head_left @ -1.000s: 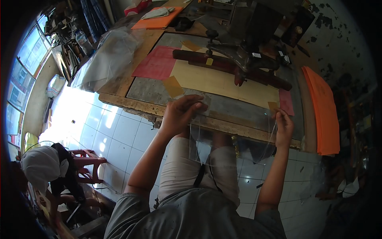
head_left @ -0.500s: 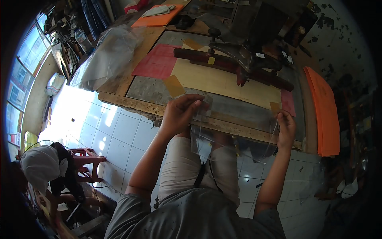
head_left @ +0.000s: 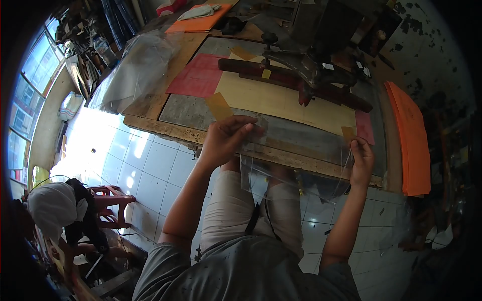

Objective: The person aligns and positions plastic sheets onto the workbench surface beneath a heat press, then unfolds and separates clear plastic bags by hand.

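Note:
Between my two hands hangs a clear plastic sheet (head_left: 296, 181) over the table's front edge. My left hand (head_left: 227, 138) pinches its left part, just below a small tan tape piece (head_left: 219, 107). At its right part, my right hand (head_left: 360, 159) closes on the plastic near another tan piece (head_left: 347, 133). Beyond my hands, a cream sheet (head_left: 281, 99) lies on the grey plate (head_left: 183, 111), with a red-pink sheet (head_left: 197, 76) at its left. A dark red bar (head_left: 296, 84) of a machine crosses above the cream sheet.
Crumpled clear plastic (head_left: 140, 70) covers the table's left side. Folded orange material (head_left: 409, 140) lies along the right edge, and more orange material (head_left: 201, 22) at the back. A person in a white head covering (head_left: 52, 206) is at lower left, near a red stool (head_left: 113, 205).
My left hand has shifted very slightly up, with its fingers still pinched on the plastic. My right hand has moved slightly to the right. The hanging plastic has shifted a little.

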### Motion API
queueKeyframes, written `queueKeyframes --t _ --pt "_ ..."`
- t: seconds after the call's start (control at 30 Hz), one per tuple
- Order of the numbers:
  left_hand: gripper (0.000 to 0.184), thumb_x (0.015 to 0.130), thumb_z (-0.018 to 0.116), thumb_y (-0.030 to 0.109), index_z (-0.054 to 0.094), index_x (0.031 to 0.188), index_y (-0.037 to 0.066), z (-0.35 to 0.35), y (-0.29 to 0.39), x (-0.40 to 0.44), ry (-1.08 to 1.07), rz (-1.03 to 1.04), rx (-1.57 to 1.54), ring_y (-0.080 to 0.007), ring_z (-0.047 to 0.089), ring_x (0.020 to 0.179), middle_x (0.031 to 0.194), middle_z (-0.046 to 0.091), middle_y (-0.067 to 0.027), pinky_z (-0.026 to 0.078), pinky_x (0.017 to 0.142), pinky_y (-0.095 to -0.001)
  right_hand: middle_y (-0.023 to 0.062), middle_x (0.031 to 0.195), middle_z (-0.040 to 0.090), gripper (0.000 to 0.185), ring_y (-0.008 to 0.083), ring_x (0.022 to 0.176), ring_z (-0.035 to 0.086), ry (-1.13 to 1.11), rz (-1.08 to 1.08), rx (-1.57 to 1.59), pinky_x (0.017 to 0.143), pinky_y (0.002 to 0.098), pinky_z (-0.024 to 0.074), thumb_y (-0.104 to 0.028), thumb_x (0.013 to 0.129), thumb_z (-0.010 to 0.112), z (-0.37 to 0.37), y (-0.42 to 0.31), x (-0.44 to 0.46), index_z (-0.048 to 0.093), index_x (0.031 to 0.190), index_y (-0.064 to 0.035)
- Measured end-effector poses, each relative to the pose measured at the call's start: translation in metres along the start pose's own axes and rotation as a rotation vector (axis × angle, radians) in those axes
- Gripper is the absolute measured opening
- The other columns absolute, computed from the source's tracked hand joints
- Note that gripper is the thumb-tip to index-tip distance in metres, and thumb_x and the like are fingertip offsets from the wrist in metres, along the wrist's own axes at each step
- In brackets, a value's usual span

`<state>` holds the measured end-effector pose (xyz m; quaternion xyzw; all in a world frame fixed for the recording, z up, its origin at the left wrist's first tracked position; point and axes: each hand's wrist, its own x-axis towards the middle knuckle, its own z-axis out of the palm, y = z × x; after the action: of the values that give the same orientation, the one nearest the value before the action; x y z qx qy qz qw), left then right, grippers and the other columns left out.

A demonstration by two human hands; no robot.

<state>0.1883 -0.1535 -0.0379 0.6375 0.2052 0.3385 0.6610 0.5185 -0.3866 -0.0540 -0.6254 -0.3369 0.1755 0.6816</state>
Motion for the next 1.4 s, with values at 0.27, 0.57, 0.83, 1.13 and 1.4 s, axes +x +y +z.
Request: queueKeyframes --t 0.27,0.57,0.83,1.13,1.4 --pt "0.033 0.108 0.062 0.018 0.064 0.128 -0.008 -0.003 0.003 0.001 -0.023 -0.029 -0.020 -0.0240 0.075 0.111 0.110 0.078 -0.0194 0.061 0.094 -0.0334 -0.0001 0.102 0.070 0.024 0.0083 0.096 0.060 0.014 0.016 -0.013 0.090 0.0259 0.0451 -0.022 0.101 0.074 0.001 0.000 0.000 0.072 0.114 -0.0007" --pt "0.032 0.108 0.061 0.016 0.063 0.129 -0.009 -0.002 0.004 -0.001 -0.017 -0.023 -0.017 -0.0253 0.074 0.111 0.113 0.077 -0.0207 0.061 0.097 -0.0353 0.0005 0.104 0.071 0.025 0.0084 0.098 0.061 0.019 0.014 0.008 0.092 0.0251 0.0461 -0.020 0.101 0.075 -0.001 0.003 0.000 0.072 0.115 0.0001" --pt "0.029 0.109 0.057 0.009 0.062 0.128 -0.012 0.000 0.010 -0.001 -0.017 -0.036 -0.019 -0.0234 0.073 0.112 0.113 0.077 -0.0202 0.058 0.101 -0.0351 0.0005 0.104 0.071 0.026 0.0085 0.097 0.062 0.028 0.010 0.010 0.092 0.0252 0.0469 -0.021 0.101 0.075 -0.003 0.005 0.001 0.072 0.115 0.0000" --pt "0.028 0.109 0.056 0.007 0.061 0.129 -0.011 0.002 0.012 -0.003 -0.010 -0.038 -0.015 -0.0241 0.074 0.112 0.114 0.077 -0.0202 0.058 0.101 -0.0359 0.0000 0.103 0.071 0.025 0.0080 0.097 0.062 0.001 -0.010 0.018 0.092 0.0248 0.0467 -0.022 0.101 0.074 -0.002 0.003 0.000 0.072 0.115 -0.0009" --pt "0.026 0.108 0.059 0.009 0.064 0.125 -0.010 0.008 0.006 -0.002 0.069 -0.023 0.046 -0.0231 0.075 0.106 0.111 0.078 -0.0187 0.060 0.095 -0.0342 -0.0001 0.103 0.071 0.025 0.0070 0.098 0.063 0.002 -0.019 0.005 0.091 0.0240 0.0471 -0.021 0.102 0.073 0.004 -0.005 -0.004 0.072 0.115 0.0005"
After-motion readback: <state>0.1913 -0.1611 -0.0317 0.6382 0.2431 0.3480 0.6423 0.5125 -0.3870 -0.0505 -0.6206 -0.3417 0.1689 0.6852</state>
